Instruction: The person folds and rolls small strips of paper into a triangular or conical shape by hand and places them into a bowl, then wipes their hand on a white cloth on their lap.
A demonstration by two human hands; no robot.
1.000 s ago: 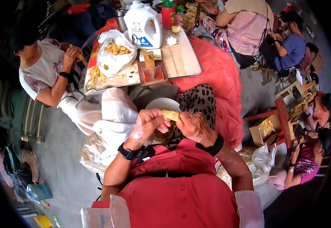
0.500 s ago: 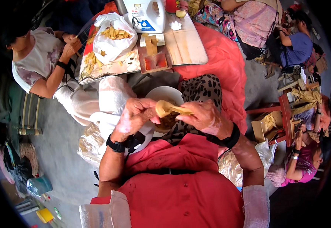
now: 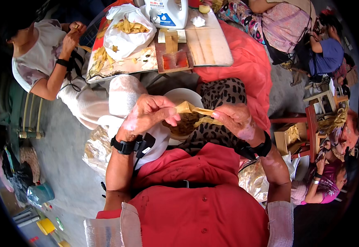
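Note:
A tan, leaf-like strip is stretched between my hands above the lap. Its left end is folded into a small, cone-like shape, and the thumb and fingers of my left hand pinch it. The narrow tail is gripped by my right hand, with a loose end hanging below the fingers. Under the strip, a white bowl sits at my lap and holds several tan pieces. My right hand partly covers the tail.
Ahead stands a low table with a white plastic bag of tan strips, a white jug and a small wooden tray. Co-workers sit at left and right. A cardboard box stands at right.
My hands have moved farther apart, the right one going right. The rounded loop at the strip's left end now looks flatter and more pointed, and its tail is drawn out.

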